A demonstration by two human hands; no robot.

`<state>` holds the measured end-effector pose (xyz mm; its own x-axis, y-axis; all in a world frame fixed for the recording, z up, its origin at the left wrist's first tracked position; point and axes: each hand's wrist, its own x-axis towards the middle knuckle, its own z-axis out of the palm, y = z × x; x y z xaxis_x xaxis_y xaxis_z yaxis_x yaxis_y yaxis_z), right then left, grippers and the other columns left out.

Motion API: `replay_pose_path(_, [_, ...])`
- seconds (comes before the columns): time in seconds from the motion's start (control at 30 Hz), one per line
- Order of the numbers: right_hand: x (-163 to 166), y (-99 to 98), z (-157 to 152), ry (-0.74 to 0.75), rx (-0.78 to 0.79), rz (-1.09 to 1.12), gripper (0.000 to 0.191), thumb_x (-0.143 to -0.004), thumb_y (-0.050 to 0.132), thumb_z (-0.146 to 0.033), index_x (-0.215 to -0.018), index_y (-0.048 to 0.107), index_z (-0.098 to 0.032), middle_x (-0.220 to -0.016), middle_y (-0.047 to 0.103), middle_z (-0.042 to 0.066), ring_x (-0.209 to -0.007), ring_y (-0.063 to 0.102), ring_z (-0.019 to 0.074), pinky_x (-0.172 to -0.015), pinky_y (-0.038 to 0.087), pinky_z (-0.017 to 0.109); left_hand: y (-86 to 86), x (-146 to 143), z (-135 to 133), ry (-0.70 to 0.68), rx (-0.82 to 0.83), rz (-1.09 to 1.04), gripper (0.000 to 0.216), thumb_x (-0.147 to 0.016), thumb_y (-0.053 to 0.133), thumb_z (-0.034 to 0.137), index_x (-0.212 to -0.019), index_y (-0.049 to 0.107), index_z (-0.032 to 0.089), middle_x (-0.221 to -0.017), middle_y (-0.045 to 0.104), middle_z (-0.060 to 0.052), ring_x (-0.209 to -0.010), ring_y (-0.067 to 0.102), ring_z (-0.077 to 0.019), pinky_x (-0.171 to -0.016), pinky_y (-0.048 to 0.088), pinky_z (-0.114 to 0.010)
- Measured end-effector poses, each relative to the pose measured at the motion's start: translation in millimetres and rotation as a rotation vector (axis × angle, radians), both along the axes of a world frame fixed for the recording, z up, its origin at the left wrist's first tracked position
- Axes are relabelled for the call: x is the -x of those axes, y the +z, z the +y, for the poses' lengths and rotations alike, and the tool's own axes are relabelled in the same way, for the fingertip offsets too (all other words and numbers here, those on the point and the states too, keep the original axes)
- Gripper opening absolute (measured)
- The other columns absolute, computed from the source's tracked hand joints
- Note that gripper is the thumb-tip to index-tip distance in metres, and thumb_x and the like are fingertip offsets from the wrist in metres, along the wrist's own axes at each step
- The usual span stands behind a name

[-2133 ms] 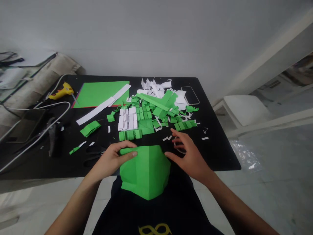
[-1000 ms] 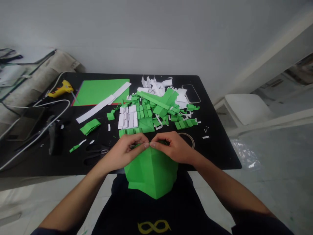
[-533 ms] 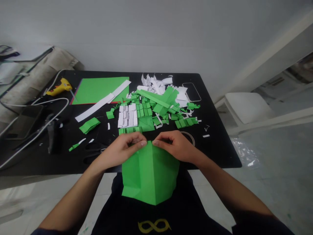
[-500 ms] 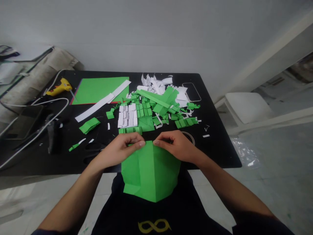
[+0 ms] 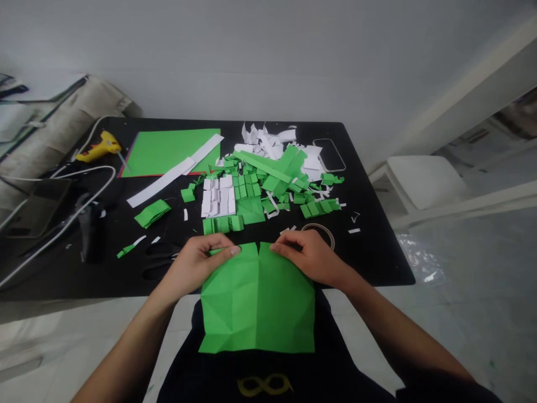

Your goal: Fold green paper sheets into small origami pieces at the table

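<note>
Between my hands hangs a creased sheet of green paper (image 5: 260,302), its top edge near the front of the table and its lower part over my lap. A short slit notches the top edge at a vertical fold near the middle. My left hand (image 5: 205,260) pinches the top edge left of the slit. On the other side, my right hand (image 5: 310,257) pinches the same edge between thumb and fingers. Just beyond the sheet lie folded green paper pieces (image 5: 222,224) and a block of folded white paper (image 5: 218,197).
Black-handled scissors (image 5: 159,260) lie beside my left wrist, and a roll of tape (image 5: 323,229) sits behind my right hand. A yellow glue gun (image 5: 100,148), a stack of coloured paper (image 5: 168,151), paper scraps (image 5: 272,145) and cables (image 5: 92,196) cover parts of the black table.
My hands have moved a little apart, and the sheet has spread flatter. The slit at its top edge has widened into a small gap, and the lower edge now lies straighter.
</note>
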<state>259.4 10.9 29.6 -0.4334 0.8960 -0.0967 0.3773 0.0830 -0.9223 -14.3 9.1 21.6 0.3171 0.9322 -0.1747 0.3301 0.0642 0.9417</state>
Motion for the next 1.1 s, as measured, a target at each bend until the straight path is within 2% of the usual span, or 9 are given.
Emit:
replay_pose_path(0.13, [-1,-4.6,0,-0.047,0.01,0.014,0.022,-0.099,0.07,-0.04,-0.087,0.079,-0.023,-0.085,0.078,0.003,-0.08,0.07,0.0206,-0.074,0.049,0.033,-2.2,-1,0,0.06,-0.002,0.018,0.028,-0.085,0.079,0.046,-0.075,0.077,0.02,-0.071,0.074,-0.002,-0.061,0.064,-0.0153,-0.056,0.05,-0.024])
replay_pose_path(0.23, [-4,-5.5,1,-0.119,0.066,0.056,0.021,-0.091,0.079,-0.043,-0.084,0.079,-0.023,-0.083,0.078,0.003,-0.081,0.07,0.0214,-0.074,0.051,0.034,-1.9,-1,1,0.099,-0.04,0.027,0.025,-0.083,0.082,0.045,-0.076,0.077,0.021,-0.074,0.075,-0.002,-0.065,0.066,-0.0161,-0.059,0.051,-0.025])
replay_pose_path(0.3, [-7,-6.3,-1,-0.173,0.183,0.119,0.023,-0.079,0.09,-0.043,-0.081,0.078,-0.023,-0.082,0.076,0.002,-0.079,0.069,0.0216,-0.072,0.053,0.034,-1.4,1,1,0.135,-0.08,0.02,0.023,-0.081,0.084,0.043,-0.078,0.078,0.021,-0.077,0.076,-0.002,-0.07,0.068,-0.0172,-0.064,0.053,-0.026])
replay_pose_path(0.4, [-9,-11.4,-8,-0.262,0.455,0.315,0.037,-0.063,0.1,-0.041,-0.084,0.076,-0.022,-0.084,0.075,0.001,-0.078,0.07,0.022,-0.072,0.057,0.035,-3.0,4,-2,0.232,-0.109,-0.002,0.021,-0.078,0.088,0.04,-0.083,0.079,0.022,-0.083,0.076,-0.002,-0.076,0.069,-0.0178,-0.067,0.054,-0.026])
replay_pose_path(0.5, [-5,-19.5,-18,-0.403,0.572,0.508,0.042,-0.061,0.101,-0.043,-0.082,0.072,-0.022,-0.08,0.072,0.0,-0.074,0.069,0.0194,-0.071,0.058,0.034,-9.1,3,-11,0.339,0.005,-0.11,0.027,-0.075,0.091,0.041,-0.091,0.08,0.022,-0.082,0.076,-0.002,-0.069,0.067,-0.0159,-0.06,0.052,-0.024])
replay_pose_path(0.6, [2,-24.6,-26,-0.54,0.464,0.535,0.042,-0.061,0.1,-0.044,-0.076,0.067,-0.023,-0.071,0.064,-0.004,-0.065,0.063,0.0161,-0.063,0.053,0.03,-17.8,-4,-21,0.439,0.206,-0.3,0.037,-0.072,0.093,0.048,-0.093,0.079,0.021,-0.073,0.074,-0.001,-0.059,0.065,-0.0156,-0.055,0.052,-0.025])
replay_pose_path(0.67, [7,-25.4,-29,-0.584,0.326,0.457,0.039,-0.068,0.096,-0.046,-0.075,0.066,-0.023,-0.068,0.062,-0.004,-0.063,0.06,0.016,-0.059,0.05,0.029,-23.0,-9,-26,0.506,0.233,-0.363,0.04,-0.07,0.093,0.05,-0.089,0.078,0.019,-0.073,0.074,-0.002,-0.06,0.065,-0.016,-0.055,0.052,-0.025])
replay_pose_path(0.87, [15,-28.7,-34,-0.644,-0.162,0.148,0.024,-0.09,0.077,-0.045,-0.085,0.071,-0.022,-0.076,0.071,0.0,-0.068,0.065,0.0182,-0.064,0.052,0.03,-28.0,-16,-28,0.534,0.011,-0.156,0.036,-0.083,0.081,0.053,-0.084,0.074,0.018,-0.069,0.064,0.001,-0.061,0.056,-0.0128,-0.056,0.045,-0.022])
replay_pose_path(1.1, [17,-31.4,-37,-0.629,-0.327,0.039,0.027,-0.098,0.069,-0.042,-0.087,0.078,-0.02,-0.07,0.072,0.001,-0.062,0.066,0.0174,-0.06,0.049,0.028,-25.9,-21,-30,0.534,-0.211,0.176,0.03,-0.094,0.065,0.047,-0.083,0.068,0.02,-0.062,0.053,0.004,-0.056,0.043,-0.0126,-0.053,0.035,-0.024])
